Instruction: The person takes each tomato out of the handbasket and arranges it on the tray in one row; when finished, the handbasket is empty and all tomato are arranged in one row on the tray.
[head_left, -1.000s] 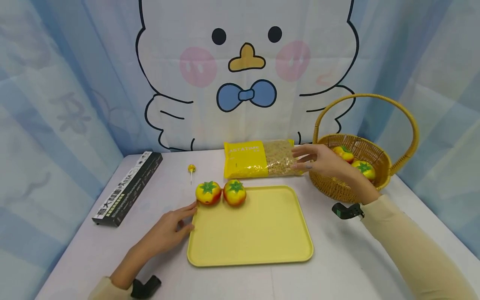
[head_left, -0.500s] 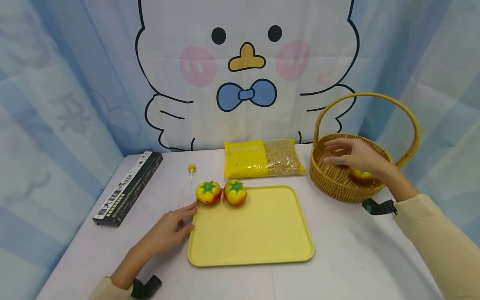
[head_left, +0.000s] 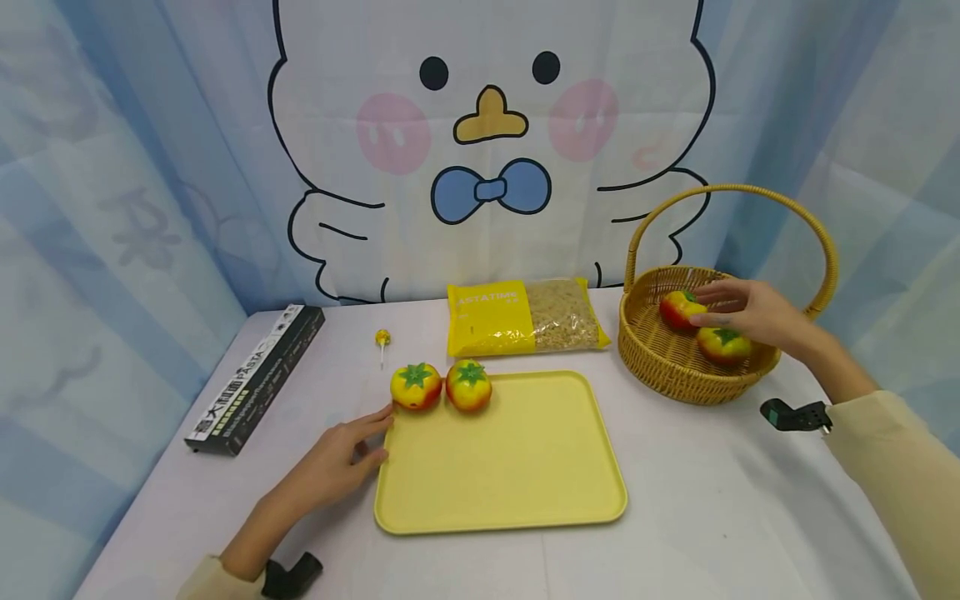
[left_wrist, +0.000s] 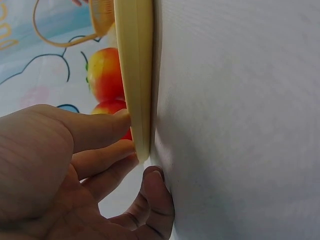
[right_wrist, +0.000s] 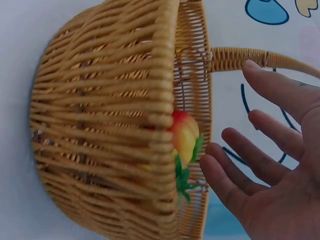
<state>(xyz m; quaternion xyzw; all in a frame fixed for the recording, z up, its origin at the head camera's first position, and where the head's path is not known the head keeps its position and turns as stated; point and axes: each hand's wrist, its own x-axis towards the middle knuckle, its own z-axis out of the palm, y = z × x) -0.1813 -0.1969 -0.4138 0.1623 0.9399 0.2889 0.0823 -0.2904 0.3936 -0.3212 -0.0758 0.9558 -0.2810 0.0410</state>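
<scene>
Hovering right hand above basket

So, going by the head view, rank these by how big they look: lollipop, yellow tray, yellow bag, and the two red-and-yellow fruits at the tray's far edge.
1. Yellow tray
2. Yellow bag
3. Left fruit and right fruit: too alike to rank
4. Lollipop

Tray has room mid and near; two fruits block its far-left corner, left hand its left edge. Handle arches over basket; gap from tray to basket passable.
</scene>
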